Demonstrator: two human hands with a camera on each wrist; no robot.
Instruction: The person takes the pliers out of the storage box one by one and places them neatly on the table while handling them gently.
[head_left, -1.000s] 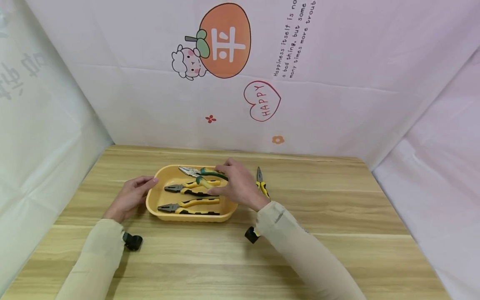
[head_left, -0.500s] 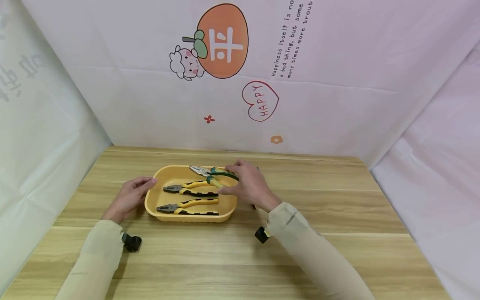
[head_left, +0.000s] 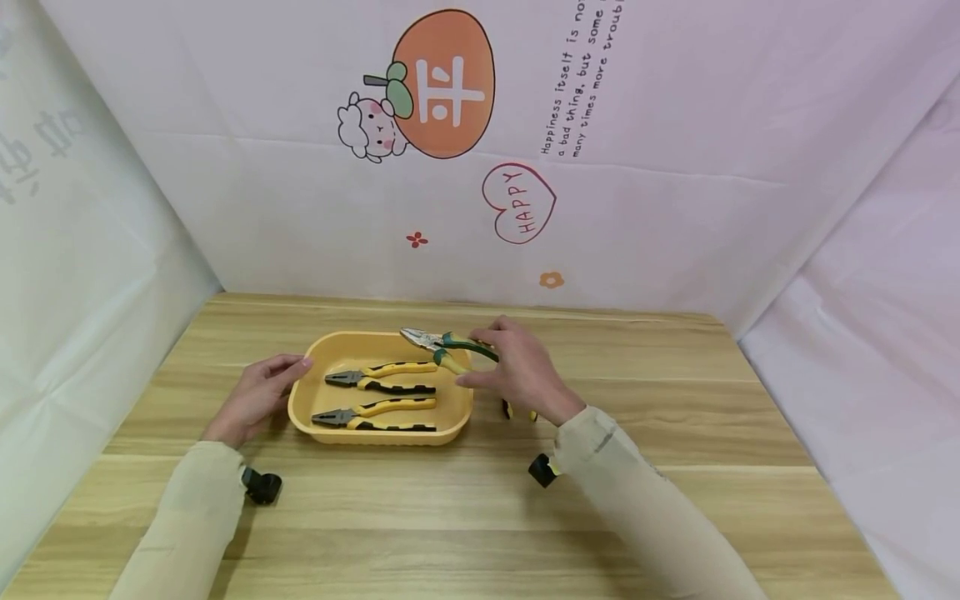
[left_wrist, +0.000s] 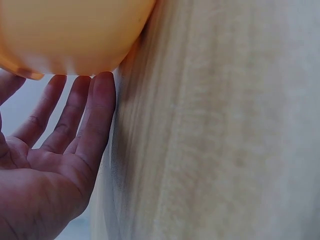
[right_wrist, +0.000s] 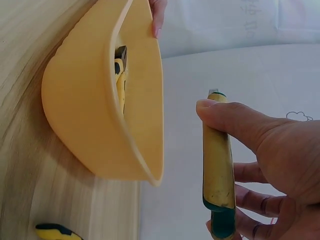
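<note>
A yellow plastic bin point(head_left: 375, 437) stands on the table, and my left hand point(head_left: 258, 394) holds its left end, thumb on the rim and fingertips against the outer wall point(left_wrist: 75, 40). Two pairs of combination pliers with yellow-and-black handles, one farther back point(head_left: 393, 385) and one nearer point(head_left: 393, 407), lie inside. My right hand point(head_left: 525, 371) grips green-and-yellow pliers point(head_left: 450, 343) by the handles, raised over the bin's right end with the metal nose pointing left. In the right wrist view, thumb and fingers squeeze the handle point(right_wrist: 218, 155) from both sides.
Another pair of yellow-and-black pliers point(head_left: 508, 410) lies on the wood-grain table point(head_left: 390, 533) right of the bin, mostly hidden beneath my right hand. White printed cloth point(head_left: 300, 208) hangs behind the table and along both sides.
My right hand has lifted the green-and-yellow pliers up from inside the bin and carried them to the right, over its right rim. The left hand has stayed at the bin's left end.
</note>
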